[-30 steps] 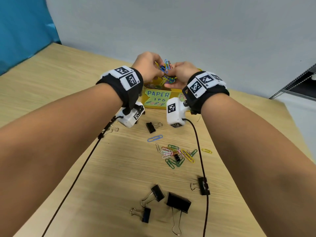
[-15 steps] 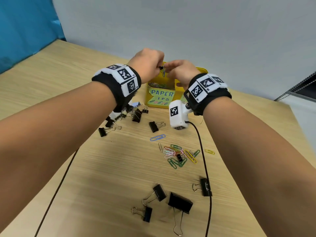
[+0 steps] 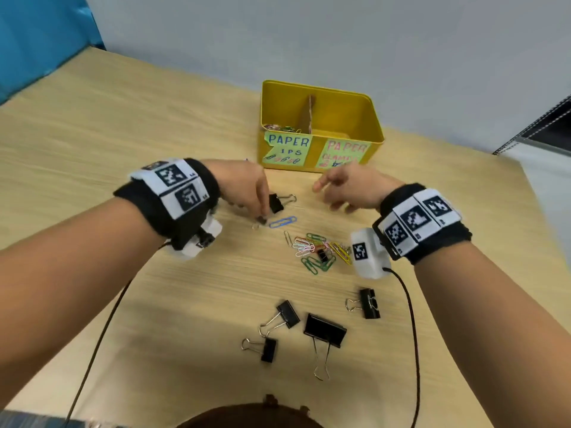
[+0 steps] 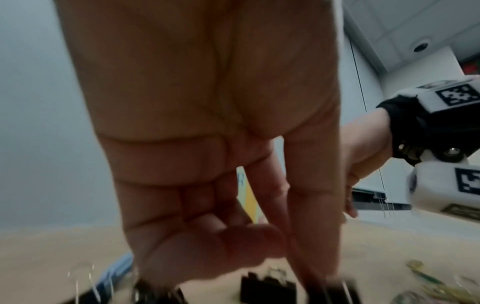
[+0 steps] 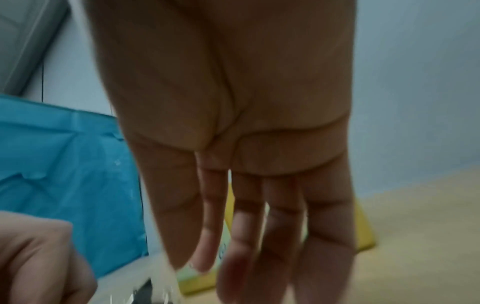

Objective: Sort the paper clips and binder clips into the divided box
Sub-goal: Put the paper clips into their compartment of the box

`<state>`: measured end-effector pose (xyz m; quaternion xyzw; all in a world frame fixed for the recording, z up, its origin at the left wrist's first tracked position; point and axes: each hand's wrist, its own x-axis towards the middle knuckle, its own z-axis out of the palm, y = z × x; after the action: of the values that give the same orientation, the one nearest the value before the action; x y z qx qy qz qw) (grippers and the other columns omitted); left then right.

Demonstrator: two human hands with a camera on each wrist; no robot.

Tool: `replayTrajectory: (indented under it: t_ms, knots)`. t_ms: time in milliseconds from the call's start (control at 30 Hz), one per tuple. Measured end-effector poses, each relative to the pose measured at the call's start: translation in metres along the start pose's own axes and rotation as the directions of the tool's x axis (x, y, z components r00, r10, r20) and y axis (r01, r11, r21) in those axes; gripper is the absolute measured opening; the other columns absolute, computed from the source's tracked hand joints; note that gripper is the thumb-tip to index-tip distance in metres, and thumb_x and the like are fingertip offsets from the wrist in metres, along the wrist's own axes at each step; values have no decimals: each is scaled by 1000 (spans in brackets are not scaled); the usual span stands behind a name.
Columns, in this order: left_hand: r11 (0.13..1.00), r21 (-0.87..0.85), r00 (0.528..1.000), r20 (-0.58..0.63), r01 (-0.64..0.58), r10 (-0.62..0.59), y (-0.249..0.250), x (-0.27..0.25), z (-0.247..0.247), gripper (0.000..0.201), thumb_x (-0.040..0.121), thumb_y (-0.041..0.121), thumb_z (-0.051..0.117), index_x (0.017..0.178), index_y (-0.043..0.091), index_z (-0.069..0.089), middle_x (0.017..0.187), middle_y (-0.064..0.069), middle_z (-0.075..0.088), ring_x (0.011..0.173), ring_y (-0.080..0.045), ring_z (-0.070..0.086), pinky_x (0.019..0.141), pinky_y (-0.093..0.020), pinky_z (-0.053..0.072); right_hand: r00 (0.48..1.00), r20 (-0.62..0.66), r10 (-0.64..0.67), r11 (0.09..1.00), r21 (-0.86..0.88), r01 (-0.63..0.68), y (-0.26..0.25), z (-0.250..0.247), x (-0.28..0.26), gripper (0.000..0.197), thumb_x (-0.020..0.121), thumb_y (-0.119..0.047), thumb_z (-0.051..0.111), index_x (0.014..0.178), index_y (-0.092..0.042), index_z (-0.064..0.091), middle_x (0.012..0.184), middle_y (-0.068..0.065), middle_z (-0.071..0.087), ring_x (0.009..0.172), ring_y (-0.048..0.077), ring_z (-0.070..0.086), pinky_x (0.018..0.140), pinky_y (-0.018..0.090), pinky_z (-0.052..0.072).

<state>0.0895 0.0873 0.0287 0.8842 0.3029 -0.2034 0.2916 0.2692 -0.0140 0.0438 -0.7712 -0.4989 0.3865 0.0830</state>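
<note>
Left hand (image 3: 244, 188) pinching small black binder clip (image 3: 262, 220) on wooden table (image 3: 185, 304); right hand (image 3: 352, 186) relaxed, empty.

The head view is taken from above, angled down toward twelve o'clock across the counter (image 3: 92, 125). Each wrist view is shot close along a palm, low over the wood. The yellow box (image 3: 321, 118) is shared by all three views.
</note>
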Motion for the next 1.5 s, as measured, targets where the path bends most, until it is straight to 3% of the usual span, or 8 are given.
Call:
replayTrajectory:
  t_ms: [200, 300, 467, 633, 833, 1133, 1333, 1500]
  knots:
    - [995, 52, 976, -197, -84, 93, 22, 9, 16, 32, 79, 10, 58, 107, 21, 67, 92, 2, 59, 88, -18, 54, 77, -30, 48, 976, -102, 194, 852, -476, -219, 32, 25, -13, 37, 86, -10, 50, 123, -13, 55, 125, 10, 53, 105, 27, 55, 80, 31, 50]
    - [981, 163, 987, -107, -103, 121, 37, 16, 34, 34, 79, 7, 55, 110, 18, 62, 98, 2, 54, 95, -20, 55, 82, -33, 49, 928, -231, 291, 827, -428, -365, 48, 31, -14, 44, 88, -13, 46, 132, -12, 43, 133, 15, 38, 122, 38, 44, 100, 44, 44]
    - [941, 328, 970, -189, -85, 153, 55, 15, 52, 28, 85, -12, 38, 103, -3, 57, 106, -19, 60, 81, -27, 54, 73, -33, 47, 863, -349, 364, 798, -361, -483, 61, 38, -19, 43, 92, -4, 33, 135, -2, 36, 137, 18, 34, 127, 39, 34, 98, 47, 41]
    - [944, 316, 962, -215, -92, 166, 63, 13, 59, 26, 85, -10, 40, 103, 0, 57, 105, -18, 61, 77, -24, 46, 67, -30, 41, 938, -256, 235, 919, -257, -300, 60, 34, -28, 33, 91, -4, 41, 120, -2, 58, 128, 16, 54, 117, 33, 52, 96, 35, 45]
    - [973, 119, 965, -153, -197, 214, 70, 20, 63, 33, 81, 7, 61, 113, 15, 57, 93, 2, 47, 93, -18, 48, 74, -27, 36, 985, -175, -5, 989, -149, -22, 41, 44, -44, 17, 80, -15, 67, 96, -10, 71, 85, 0, 61, 82, 13, 54, 62, 18, 39]
    - [989, 72, 980, -142, -130, 140, 58, 24, 63, 29, 78, 14, 69, 105, 14, 58, 93, 2, 46, 87, -15, 44, 68, -25, 33, 998, -11, -54, 993, -104, 52, 34, 44, -54, 11, 82, -18, 68, 90, -14, 74, 67, -8, 60, 64, 7, 52, 50, 9, 42]
    - [997, 31, 984, -158, -75, 79, 53, 22, 60, 45, 70, 25, 77, 108, 16, 53, 103, 0, 40, 93, -18, 46, 76, -29, 40, 983, -142, 116, 947, -282, -153, 57, 34, -55, 46, 79, -23, 68, 123, -12, 57, 123, 9, 55, 101, 22, 55, 78, 25, 43]
    - [995, 53, 991, -105, -82, 87, 66, 21, 71, 61, 67, 29, 80, 117, 14, 48, 105, -2, 37, 92, -17, 44, 77, -28, 39, 985, -21, 170, 951, -259, -169, 49, 48, -47, 71, 67, -33, 80, 127, -10, 49, 131, 9, 51, 111, 25, 55, 93, 34, 48]
